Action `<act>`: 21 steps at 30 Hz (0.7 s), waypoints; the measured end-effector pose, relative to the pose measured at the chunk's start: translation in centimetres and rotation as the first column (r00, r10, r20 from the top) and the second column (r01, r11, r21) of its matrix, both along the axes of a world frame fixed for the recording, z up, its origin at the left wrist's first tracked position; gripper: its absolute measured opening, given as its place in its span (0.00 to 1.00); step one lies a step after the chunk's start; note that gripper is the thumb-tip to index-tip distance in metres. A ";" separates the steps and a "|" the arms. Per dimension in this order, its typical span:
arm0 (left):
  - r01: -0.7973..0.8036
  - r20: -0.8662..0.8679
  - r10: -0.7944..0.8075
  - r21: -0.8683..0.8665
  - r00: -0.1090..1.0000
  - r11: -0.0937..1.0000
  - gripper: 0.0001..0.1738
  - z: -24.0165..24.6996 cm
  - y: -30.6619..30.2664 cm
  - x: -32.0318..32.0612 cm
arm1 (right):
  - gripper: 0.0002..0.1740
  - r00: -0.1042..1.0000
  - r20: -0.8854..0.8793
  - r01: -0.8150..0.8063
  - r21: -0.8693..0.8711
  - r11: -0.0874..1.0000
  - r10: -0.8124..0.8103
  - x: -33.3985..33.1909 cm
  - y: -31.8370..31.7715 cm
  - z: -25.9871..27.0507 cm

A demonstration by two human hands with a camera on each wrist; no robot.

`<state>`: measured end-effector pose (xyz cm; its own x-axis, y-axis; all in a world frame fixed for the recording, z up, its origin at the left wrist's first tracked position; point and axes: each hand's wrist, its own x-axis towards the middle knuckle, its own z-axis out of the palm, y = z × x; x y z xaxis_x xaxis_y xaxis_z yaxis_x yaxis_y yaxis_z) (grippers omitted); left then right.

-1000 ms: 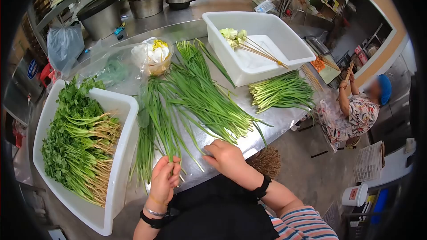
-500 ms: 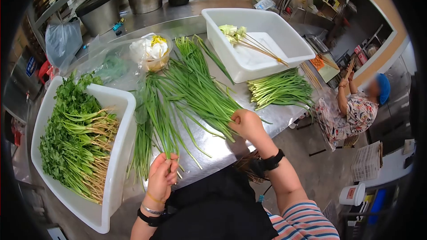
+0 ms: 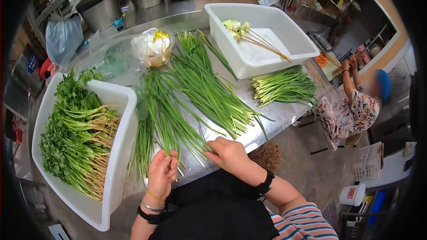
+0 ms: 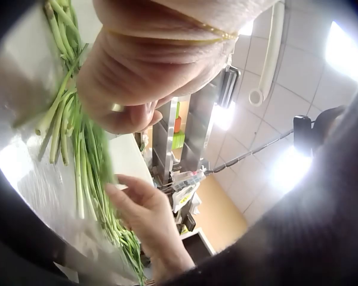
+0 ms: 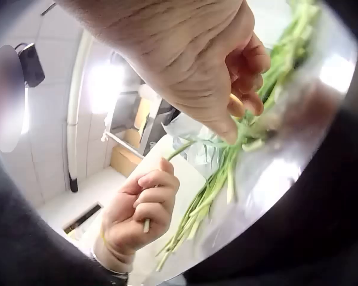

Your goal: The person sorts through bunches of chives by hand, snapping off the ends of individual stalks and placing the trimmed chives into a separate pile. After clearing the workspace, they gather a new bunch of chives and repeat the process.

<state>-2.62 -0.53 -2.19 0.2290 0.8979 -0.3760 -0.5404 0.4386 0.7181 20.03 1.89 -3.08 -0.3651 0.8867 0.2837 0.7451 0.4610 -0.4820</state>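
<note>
the left hand (image 3: 161, 175) pinched a green stalk (image 5: 146, 226) near the steel table (image 3: 244, 90)'s front edge, beside loose long greens (image 3: 209, 100); whether the right hand (image 3: 229, 155), close by, gripped anything was impossible to tell. 1 white tub (image 3: 122, 162) of leafy herbs (image 3: 78, 146) crowded the left; a clear bag (image 3: 104, 62), a bowl (image 3: 156, 61) and a 2nd tub (image 3: 281, 27) stood beyond.
</note>
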 end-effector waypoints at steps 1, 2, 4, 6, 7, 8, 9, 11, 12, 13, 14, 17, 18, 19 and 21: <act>-0.013 -0.015 0.013 -0.004 1.000 1.000 0.09 -0.1 -0.2 -0.2 | 0.11 1.000 -0.003 -0.003 -0.011 1.000 0.003 0.5 -0.3 -0.2; -0.019 -0.021 0.019 -0.017 1.000 1.000 0.09 -0.2 -0.3 -0.3 | 0.10 0.999 -0.035 0.040 -0.010 0.999 -0.041 1.5 -0.5 -0.3; -0.031 -0.003 0.031 -0.024 1.000 0.999 0.09 -0.5 -0.2 -0.5 | 0.09 0.985 -0.094 0.138 -0.047 0.989 -0.142 2.9 -0.6 -0.2; -0.042 0.008 0.042 -0.030 0.999 0.999 0.09 -0.8 -0.1 -0.3 | 0.08 0.962 -0.136 0.220 -0.120 0.968 -0.235 3.7 -0.1 1.2; -0.043 0.024 0.044 -0.030 0.999 0.999 0.09 -1.0 -0.1 -0.2 | 0.08 0.966 -0.132 0.208 -0.128 0.970 -0.224 3.5 0.0 1.8; -0.039 0.038 0.040 -0.024 0.998 0.999 0.10 -1.1 -0.1 -0.1 | 0.07 0.955 -0.164 0.211 -0.207 0.955 -0.247 3.2 0.1 2.1; -0.049 0.035 0.050 -0.031 0.998 0.998 0.10 -1.1 -0.1 -0.1 | 0.07 0.942 -0.196 0.211 -0.283 0.936 -0.272 2.8 0.3 2.2; -0.034 0.037 0.034 -0.004 0.999 0.999 0.10 -1.0 -0.1 -0.1 | 0.07 0.950 -0.224 0.157 -0.266 0.951 -0.220 1.4 0.8 1.7; -0.034 0.040 0.034 -0.003 0.999 0.999 0.10 -0.8 -0.2 -0.1 | 0.06 0.957 -0.239 0.106 -0.246 0.963 -0.167 0.5 1.0 1.5; -0.040 0.035 0.040 -0.005 0.999 0.999 0.10 -0.6 -0.2 -0.1 | 0.06 0.961 -0.253 0.056 -0.224 0.973 -0.113 -0.3 1.2 1.3; -0.046 0.020 0.046 0.003 0.999 0.999 0.10 -0.4 -0.3 -0.2 | 0.06 0.969 -0.237 0.037 -0.156 0.987 -0.073 -0.9 1.4 0.8; -0.059 0.006 0.059 0.012 0.998 0.998 0.10 -0.2 -0.6 -0.5 | 0.06 0.999 -0.050 0.006 -0.044 0.999 -0.008 -1.7 1.4 -0.3; -0.059 0.008 0.059 0.016 0.998 0.998 0.10 -0.2 -0.6 -0.6 | 0.08 0.998 0.023 0.061 -0.057 0.997 -0.060 -1.8 1.3 -0.6; -0.060 0.009 0.060 0.018 0.998 0.998 0.10 -0.3 -0.6 -0.6 | 0.08 0.998 0.024 0.059 -0.055 0.997 -0.058 -1.8 1.4 -0.5; -0.054 0.012 0.054 0.006 0.998 0.999 0.10 -0.4 -0.6 -0.6 | 0.08 0.996 0.075 0.063 -0.087 0.994 -0.057 -1.8 1.7 -0.1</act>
<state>-3.23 -1.12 -2.62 0.1842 0.9114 -0.3680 -0.5717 0.4039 0.7141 18.21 3.58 -3.19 -0.3271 0.9283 0.1770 0.8045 0.3718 -0.4632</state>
